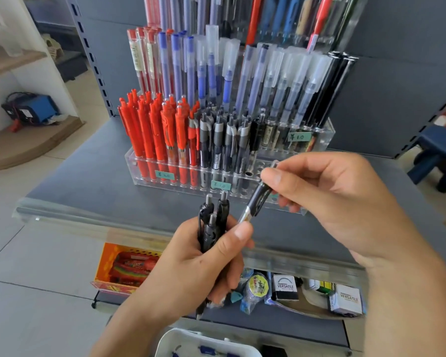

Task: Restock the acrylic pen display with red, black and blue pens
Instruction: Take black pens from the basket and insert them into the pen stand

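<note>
Before the clear acrylic tiered pen display [317, 144] on the grey shelf [88, 181]: left hand [198, 266] grips a bundle of black click pens [213, 222], seemingly three; right hand [327, 191] pinches one black pen [258, 199].

The clear tiered acrylic pen display [150, 173] stands on the grey shelf [88, 181] — both hands before it, the white plastic bin [170, 341] nearer still, below the shelf's front edge.
</note>
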A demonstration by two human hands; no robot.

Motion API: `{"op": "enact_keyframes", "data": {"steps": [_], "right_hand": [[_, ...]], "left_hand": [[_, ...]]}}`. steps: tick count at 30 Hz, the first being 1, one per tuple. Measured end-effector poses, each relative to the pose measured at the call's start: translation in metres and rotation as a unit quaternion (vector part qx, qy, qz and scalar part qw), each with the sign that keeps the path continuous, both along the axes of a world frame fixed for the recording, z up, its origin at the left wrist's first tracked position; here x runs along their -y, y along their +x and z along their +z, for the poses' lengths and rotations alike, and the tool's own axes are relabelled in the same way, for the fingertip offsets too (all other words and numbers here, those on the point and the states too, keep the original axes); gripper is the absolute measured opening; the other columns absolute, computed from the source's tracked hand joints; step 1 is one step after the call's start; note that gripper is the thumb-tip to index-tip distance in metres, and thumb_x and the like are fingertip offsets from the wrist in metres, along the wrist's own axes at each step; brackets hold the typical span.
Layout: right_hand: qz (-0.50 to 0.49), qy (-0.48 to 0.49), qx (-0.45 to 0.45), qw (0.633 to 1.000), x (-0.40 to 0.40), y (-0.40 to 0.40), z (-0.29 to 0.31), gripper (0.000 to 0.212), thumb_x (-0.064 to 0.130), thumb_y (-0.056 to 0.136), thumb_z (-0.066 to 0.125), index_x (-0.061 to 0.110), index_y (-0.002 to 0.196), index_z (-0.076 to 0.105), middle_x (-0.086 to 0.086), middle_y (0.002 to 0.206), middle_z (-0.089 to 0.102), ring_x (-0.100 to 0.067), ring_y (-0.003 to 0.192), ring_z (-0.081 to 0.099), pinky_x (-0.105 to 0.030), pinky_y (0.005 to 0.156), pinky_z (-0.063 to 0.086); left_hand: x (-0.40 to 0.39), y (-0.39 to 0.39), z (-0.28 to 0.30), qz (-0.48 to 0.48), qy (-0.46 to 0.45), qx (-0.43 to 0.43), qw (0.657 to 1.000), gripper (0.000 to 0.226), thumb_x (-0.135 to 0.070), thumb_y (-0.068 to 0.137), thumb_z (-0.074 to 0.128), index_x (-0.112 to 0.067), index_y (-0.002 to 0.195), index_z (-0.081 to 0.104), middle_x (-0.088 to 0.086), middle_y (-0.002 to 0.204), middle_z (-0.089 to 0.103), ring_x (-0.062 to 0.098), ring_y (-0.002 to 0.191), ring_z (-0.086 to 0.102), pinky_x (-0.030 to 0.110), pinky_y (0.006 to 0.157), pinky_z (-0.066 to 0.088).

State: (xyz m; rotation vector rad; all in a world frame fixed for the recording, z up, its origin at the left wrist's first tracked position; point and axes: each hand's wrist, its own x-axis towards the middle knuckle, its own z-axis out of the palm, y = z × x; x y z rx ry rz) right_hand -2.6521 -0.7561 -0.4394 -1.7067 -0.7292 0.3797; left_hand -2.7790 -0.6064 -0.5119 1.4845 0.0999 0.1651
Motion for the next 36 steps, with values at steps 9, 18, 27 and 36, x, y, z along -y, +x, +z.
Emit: {"op": "enact_keyframes", "data": {"steps": [9,18,27,36], "right_hand": [[0.017,0.103,-0.049,0.993,-0.002,0.007,-0.008,0.032,0.022,0.068,0.077,0.020,0.100,0.077,-0.005,0.086,0.080,-0.020,0.079,0.078,-0.022,0.066,0.058],[-0.119,0.277,0.144,0.943,-0.007,0.019,-0.011,0.033,0.010,0.094,0.067,0.008,0.127,0.065,-0.012,0.098,0.075,-0.025,0.084,0.074,-0.025,0.068,0.053],[-0.180,0.246,0.212,0.929,-0.023,0.025,-0.026,0.040,0.007,0.094,0.071,-0.003,0.132,0.061,-0.009,0.101,0.073,-0.020,0.083,0.074,-0.024,0.070,0.056],[-0.206,0.213,0.273,0.915,-0.029,0.030,-0.028,0.034,0.011,0.096,0.070,0.011,0.129,0.062,-0.002,0.100,0.071,-0.023,0.085,0.073,-0.029,0.073,0.057]], "left_hand": [[0.002,0.006,0.000,0.036,-0.020,0.005,0.999,0.037,-0.053,0.091,0.063,-0.017,0.086,0.066,0.009,0.054,0.056,0.018,0.036,0.038,0.026,0.041,0.037],[-0.001,0.005,0.000,0.093,-0.037,-0.022,0.995,0.027,-0.034,0.092,0.059,-0.007,0.093,0.062,0.010,0.058,0.056,0.019,0.040,0.038,0.024,0.042,0.037],[-0.006,0.005,-0.006,0.126,-0.081,-0.037,0.988,0.023,-0.029,0.096,0.058,-0.006,0.090,0.062,0.012,0.061,0.031,0.019,0.046,0.030,0.021,0.041,0.034],[-0.008,0.005,-0.006,0.119,-0.102,-0.041,0.987,0.025,-0.026,0.097,0.056,-0.002,0.089,0.059,0.014,0.067,0.018,0.019,0.047,0.022,0.021,0.040,0.029]]}}
